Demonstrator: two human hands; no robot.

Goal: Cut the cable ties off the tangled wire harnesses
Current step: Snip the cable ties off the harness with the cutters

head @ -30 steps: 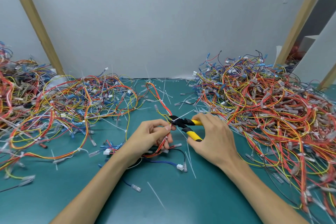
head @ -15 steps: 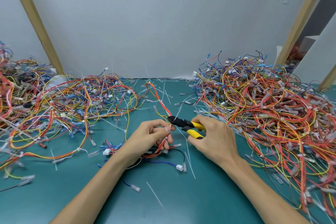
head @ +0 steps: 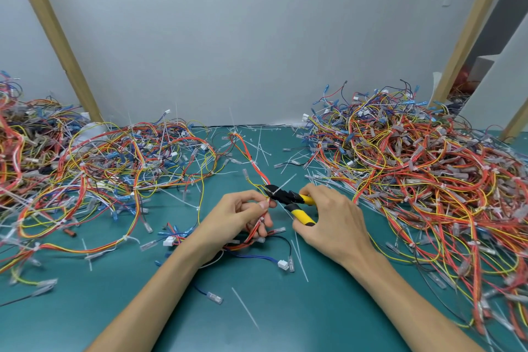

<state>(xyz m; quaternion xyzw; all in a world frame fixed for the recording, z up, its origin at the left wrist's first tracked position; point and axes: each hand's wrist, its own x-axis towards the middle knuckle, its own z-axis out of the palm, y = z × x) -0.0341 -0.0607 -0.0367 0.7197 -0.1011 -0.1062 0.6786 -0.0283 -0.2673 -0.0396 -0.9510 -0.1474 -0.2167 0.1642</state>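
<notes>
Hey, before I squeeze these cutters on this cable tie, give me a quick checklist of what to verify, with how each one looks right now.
1. Is the harness steady: ok, the left hand pinches it just below the cutters.
2. Grip on the cutters: ok, the right hand wraps both yellow handles.
3. Tip at the cable tie: ok, the black tip meets the white tie on the bundle.
4. Only the tie between the blades, no wire: cannot tell, too small to see.
5. Left fingertips clear of the blades: not ok, they sit right beside the tip.
</notes>
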